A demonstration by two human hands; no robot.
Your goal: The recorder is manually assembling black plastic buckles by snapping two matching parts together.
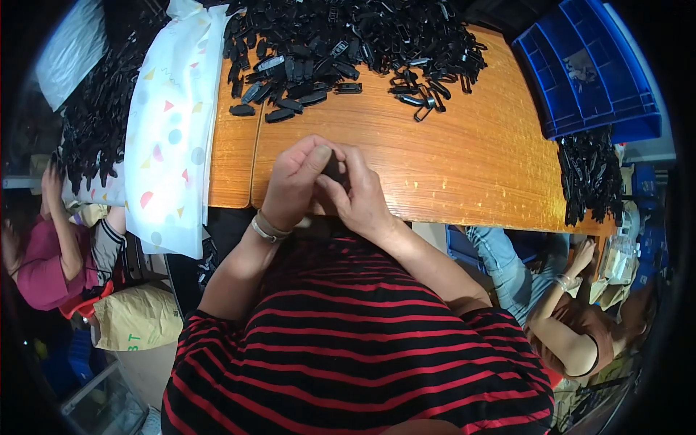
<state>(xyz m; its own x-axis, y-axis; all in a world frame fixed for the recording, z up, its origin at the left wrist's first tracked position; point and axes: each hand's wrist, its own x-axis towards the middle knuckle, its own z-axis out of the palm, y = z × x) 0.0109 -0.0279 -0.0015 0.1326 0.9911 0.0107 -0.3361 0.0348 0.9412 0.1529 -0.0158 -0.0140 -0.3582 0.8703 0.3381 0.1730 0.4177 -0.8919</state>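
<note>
Above the near edge of the wooden table, my left hand [291,181] and my right hand [362,194] meet with fingers closed. Between them is a small black plastic piece [333,167], mostly covered by my fingers and thumbs, so its exact shape is hidden. A large pile of black plastic parts [355,36] lies beyond my hands. Toward its left front are solid, oblong pieces [293,92]; open, frame-like pieces [428,100] lie toward its right front.
A white patterned plastic sheet [170,130] drapes over the wooden table [464,167] at left. A blue plastic bin [583,69] stands at right, near another black heap [591,174]. People sit at left [51,254] and right [562,319]. A brown sack [138,317] stands lower left.
</note>
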